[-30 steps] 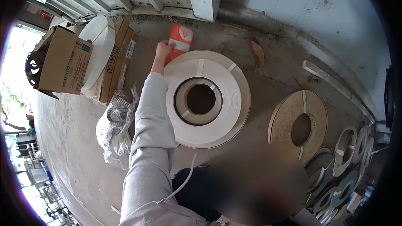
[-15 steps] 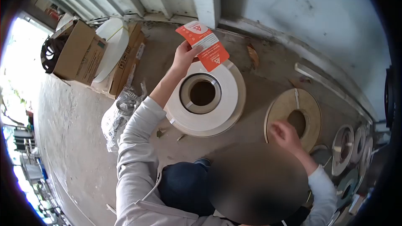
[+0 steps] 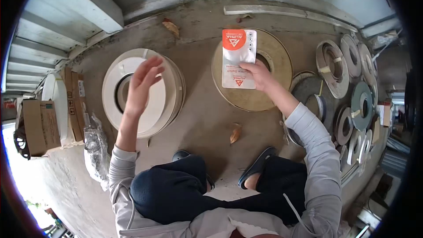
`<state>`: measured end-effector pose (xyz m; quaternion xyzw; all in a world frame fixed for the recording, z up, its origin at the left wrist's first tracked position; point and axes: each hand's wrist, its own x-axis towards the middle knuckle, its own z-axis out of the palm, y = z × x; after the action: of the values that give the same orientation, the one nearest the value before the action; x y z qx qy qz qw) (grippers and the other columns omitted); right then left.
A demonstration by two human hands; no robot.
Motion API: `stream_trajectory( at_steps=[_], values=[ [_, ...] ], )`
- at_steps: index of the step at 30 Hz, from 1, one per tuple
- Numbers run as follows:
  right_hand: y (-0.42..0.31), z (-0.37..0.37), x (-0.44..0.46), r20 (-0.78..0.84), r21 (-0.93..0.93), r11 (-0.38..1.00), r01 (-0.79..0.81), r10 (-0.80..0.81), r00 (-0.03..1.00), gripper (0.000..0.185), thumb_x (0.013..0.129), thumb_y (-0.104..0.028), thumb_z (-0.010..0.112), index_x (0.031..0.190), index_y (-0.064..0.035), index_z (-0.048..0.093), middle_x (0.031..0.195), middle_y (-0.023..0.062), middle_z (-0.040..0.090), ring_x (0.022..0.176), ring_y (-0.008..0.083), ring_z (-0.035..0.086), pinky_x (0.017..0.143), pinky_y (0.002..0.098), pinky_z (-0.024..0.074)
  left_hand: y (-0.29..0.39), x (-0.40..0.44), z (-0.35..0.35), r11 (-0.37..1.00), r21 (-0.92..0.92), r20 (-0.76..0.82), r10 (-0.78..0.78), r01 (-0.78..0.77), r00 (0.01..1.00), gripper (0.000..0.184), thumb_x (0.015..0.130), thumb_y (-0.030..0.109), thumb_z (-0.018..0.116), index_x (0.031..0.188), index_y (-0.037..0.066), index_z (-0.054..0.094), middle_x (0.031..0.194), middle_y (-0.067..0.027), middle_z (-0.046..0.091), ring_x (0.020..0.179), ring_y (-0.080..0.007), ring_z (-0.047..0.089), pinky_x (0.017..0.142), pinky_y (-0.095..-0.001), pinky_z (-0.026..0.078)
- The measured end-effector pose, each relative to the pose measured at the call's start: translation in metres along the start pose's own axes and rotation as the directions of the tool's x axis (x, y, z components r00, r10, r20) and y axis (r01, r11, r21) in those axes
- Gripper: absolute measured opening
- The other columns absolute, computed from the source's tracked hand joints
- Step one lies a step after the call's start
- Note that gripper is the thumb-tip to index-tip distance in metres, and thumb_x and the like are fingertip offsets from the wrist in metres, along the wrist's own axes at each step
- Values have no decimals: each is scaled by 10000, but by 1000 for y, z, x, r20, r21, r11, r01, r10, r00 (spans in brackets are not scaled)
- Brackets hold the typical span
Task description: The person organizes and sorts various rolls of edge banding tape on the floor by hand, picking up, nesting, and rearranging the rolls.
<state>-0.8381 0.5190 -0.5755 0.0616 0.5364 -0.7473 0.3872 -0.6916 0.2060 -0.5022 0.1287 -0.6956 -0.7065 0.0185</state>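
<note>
A flat silver and orange packet [image 3: 238, 57] with ALPHA printing is pinched at its right edge by my right hand [image 3: 260, 74]. It is held above a large tan roll of edge banding [image 3: 280, 59], hiding part of the roll and its core hole. My left hand [image 3: 143, 83] is raised over a stack of white rolls [image 3: 152, 121], its fingers apart and nothing in them. From this angle I cannot tell whether that hand touches the stack.
Several smaller rolls [image 3: 335, 68] lean together at the right, beside a dark roll [image 3: 304, 99]. Cardboard boxes [image 3: 42, 123] and a clear plastic bag [image 3: 94, 150] are at the left. Dry leaves [image 3: 236, 133] lie on the floor. A white strip [image 3: 282, 11] runs along the wall.
My left hand no longer holds the orange packet and is over the white rolls. My right hand now holds a packet with a silver and orange side showing. The view has swung right.
</note>
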Motion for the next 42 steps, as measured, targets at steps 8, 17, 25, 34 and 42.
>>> stream_trajectory(
  at_steps=[8,17,25,34,42],
  values=[
    [-79,-113,39,26,-1000,-7,26,-510,860,316,845,-100,423,1121,3,535,972,202,622,808,319,617,725,400,469,-10,10,-8,998,-20,-101,-61,59,993,392,942,212,463,1290,33,438,1241,-86,528,1101,-176,524,897,-294,425],
    [48,50,6,609,-770,85,632,391,690,238,862,-148,413,884,-38,623,921,172,624,916,280,608,815,389,477,-27,9,-31,997,44,-93,-65,69,994,389,940,194,467,1285,15,443,1235,-104,533,1114,-181,521,901,-287,422],
    [-4,-10,129,449,-892,-59,448,-230,864,206,858,-142,441,919,15,559,909,170,571,828,307,581,763,388,468,-24,12,-30,994,70,-115,-71,79,991,377,941,187,467,1278,17,456,1223,-110,545,1114,-187,524,910,-292,419],
    [7,-54,-46,265,-950,3,312,530,805,316,911,-117,373,1177,-111,546,1222,101,542,1073,242,543,885,345,440,-22,20,-23,994,100,20,-37,35,999,372,939,175,473,1271,6,461,1215,-99,551,1118,-174,517,927,-287,406],
    [84,-75,-21,824,-426,-575,699,71,562,363,804,-171,516,1124,-1,539,1218,152,451,1133,314,486,897,384,452,13,14,5,934,352,203,-15,-59,979,355,924,99,475,1258,-20,462,1196,-102,558,1120,-169,511,959,-287,383]
  ],
)
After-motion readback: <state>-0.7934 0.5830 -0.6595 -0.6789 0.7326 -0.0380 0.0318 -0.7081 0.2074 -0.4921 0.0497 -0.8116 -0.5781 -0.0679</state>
